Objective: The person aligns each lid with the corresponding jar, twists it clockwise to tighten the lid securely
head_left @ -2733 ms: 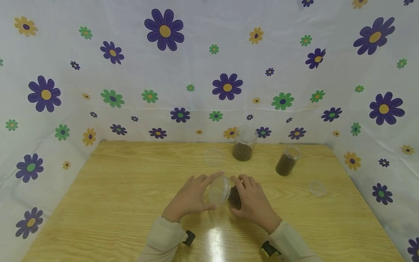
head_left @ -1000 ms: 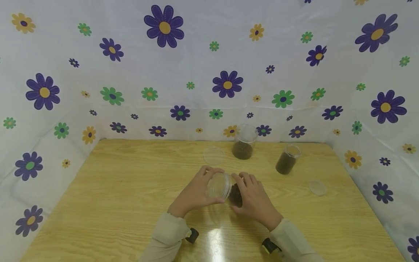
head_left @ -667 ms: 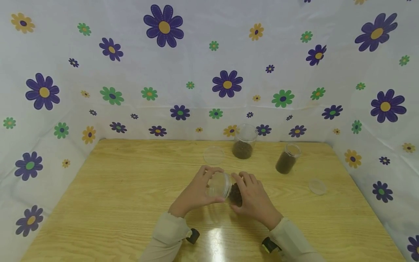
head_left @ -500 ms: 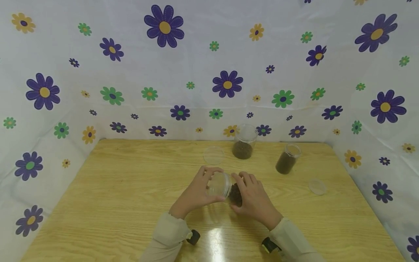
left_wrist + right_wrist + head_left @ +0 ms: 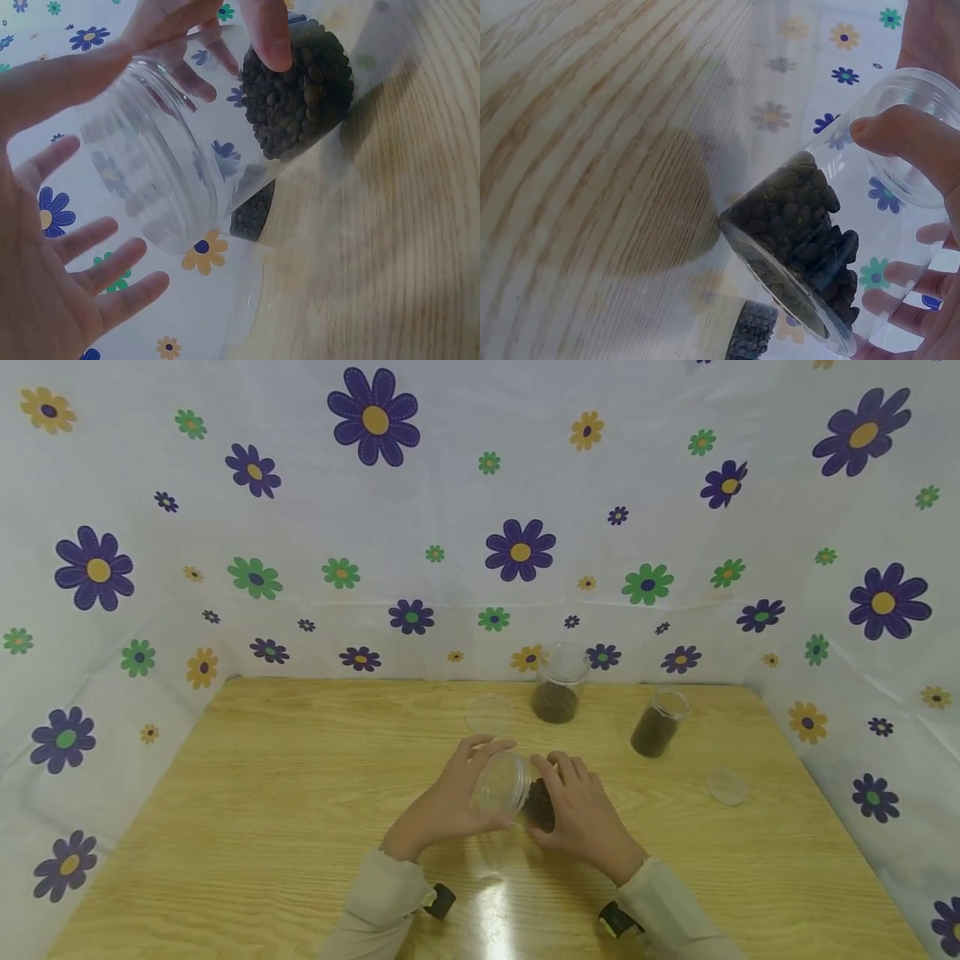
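A clear jar [image 5: 795, 225] part-filled with dark coffee beans [image 5: 296, 94] is held tilted low over the table, its bean end to the right and its ringed neck toward the left. My right hand [image 5: 581, 814] grips the jar's body, thumb on one side and fingers curved round the other. Around the clear lid end [image 5: 497, 787] is my left hand [image 5: 446, 802]. In the left wrist view, several fingers [image 5: 112, 259] of it are spread and stand off the plastic, while the thumb lies by the rim; whether it touches is hard to tell.
A wide jar [image 5: 558, 689] partly filled with dark contents stands at the back. Right of it is a narrower, fuller jar [image 5: 660, 724]. Flat clear discs, one left disc [image 5: 490, 716] and one right disc [image 5: 727, 787], lie on the wooden table [image 5: 300, 777]. Flowered cloth walls enclose it.
My left hand's fingers and thumb have opened away from the lid end since half a second ago. My right hand and the jar stay almost where they were.
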A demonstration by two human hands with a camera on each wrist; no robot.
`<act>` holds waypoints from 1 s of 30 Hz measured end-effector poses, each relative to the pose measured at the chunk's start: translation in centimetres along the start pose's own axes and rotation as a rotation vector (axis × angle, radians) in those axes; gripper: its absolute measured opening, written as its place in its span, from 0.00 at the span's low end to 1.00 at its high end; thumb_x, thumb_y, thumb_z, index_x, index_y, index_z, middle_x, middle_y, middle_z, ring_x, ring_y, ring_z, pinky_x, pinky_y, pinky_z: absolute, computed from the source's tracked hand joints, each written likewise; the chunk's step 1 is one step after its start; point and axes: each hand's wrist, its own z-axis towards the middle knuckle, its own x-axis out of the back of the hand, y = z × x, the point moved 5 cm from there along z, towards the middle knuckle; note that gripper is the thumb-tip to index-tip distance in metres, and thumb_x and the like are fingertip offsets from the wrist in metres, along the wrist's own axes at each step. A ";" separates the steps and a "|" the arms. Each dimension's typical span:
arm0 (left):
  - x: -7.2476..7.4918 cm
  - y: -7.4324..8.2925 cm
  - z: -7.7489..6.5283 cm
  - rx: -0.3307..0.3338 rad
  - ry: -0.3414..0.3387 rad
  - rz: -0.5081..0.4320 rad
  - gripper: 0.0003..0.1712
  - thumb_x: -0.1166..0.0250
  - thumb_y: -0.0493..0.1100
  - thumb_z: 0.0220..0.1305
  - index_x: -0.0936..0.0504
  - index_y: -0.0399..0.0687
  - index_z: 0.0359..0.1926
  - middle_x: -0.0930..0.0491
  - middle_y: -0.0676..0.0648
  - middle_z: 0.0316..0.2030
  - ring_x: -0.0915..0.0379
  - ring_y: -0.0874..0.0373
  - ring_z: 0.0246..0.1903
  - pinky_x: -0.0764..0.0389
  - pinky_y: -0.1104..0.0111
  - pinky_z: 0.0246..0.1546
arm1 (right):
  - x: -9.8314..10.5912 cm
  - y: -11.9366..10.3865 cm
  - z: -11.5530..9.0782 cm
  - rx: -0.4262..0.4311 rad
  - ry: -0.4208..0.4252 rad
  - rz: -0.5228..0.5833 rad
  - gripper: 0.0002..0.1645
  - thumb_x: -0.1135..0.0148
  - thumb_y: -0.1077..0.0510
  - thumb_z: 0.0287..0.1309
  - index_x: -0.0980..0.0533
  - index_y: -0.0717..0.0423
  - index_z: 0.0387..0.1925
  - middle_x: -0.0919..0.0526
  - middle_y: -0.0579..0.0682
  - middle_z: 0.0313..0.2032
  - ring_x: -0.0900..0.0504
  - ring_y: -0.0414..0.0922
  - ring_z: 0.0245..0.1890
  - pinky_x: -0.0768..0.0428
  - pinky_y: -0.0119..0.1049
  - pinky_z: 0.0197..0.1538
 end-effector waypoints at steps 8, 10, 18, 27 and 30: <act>0.1 0.3 0.2 -0.138 -0.002 0.013 0.42 0.27 0.46 0.48 0.36 0.62 0.64 0.40 0.46 0.63 0.40 0.49 0.63 0.28 0.50 0.55 | 0.2 -0.1 0.1 0.001 -0.008 0.017 0.57 0.22 0.40 0.28 0.36 0.57 0.61 0.29 0.56 0.50 0.26 0.53 0.47 0.22 0.49 0.39; 0.1 0.3 0.2 -0.144 -0.003 0.002 0.42 0.27 0.45 0.48 0.35 0.63 0.64 0.38 0.48 0.61 0.39 0.51 0.62 0.28 0.50 0.56 | 0.3 -0.1 0.1 0.004 -0.004 0.020 0.57 0.21 0.40 0.28 0.36 0.57 0.61 0.28 0.56 0.50 0.26 0.53 0.47 0.22 0.48 0.39; 0.0 0.3 0.1 -0.120 0.003 -0.015 0.43 0.26 0.46 0.48 0.36 0.65 0.64 0.36 0.50 0.59 0.36 0.51 0.60 0.28 0.51 0.56 | 0.3 -0.2 0.1 0.007 -0.003 0.029 0.57 0.21 0.41 0.27 0.35 0.57 0.61 0.29 0.56 0.49 0.26 0.53 0.46 0.22 0.48 0.37; -0.2 0.1 0.0 0.009 -0.010 -0.067 0.43 0.30 0.53 0.52 0.39 0.65 0.67 0.35 0.42 0.59 0.33 0.45 0.58 0.26 0.51 0.54 | 0.5 -0.2 0.2 0.000 -0.024 0.038 0.58 0.21 0.41 0.28 0.37 0.56 0.62 0.29 0.56 0.50 0.27 0.54 0.49 0.22 0.49 0.40; -0.2 0.0 0.0 0.055 -0.021 -0.083 0.43 0.31 0.55 0.53 0.40 0.64 0.68 0.35 0.42 0.57 0.32 0.46 0.56 0.24 0.55 0.51 | 0.6 -0.2 0.2 0.001 -0.025 0.036 0.58 0.21 0.41 0.28 0.37 0.57 0.62 0.29 0.56 0.50 0.27 0.54 0.49 0.22 0.48 0.39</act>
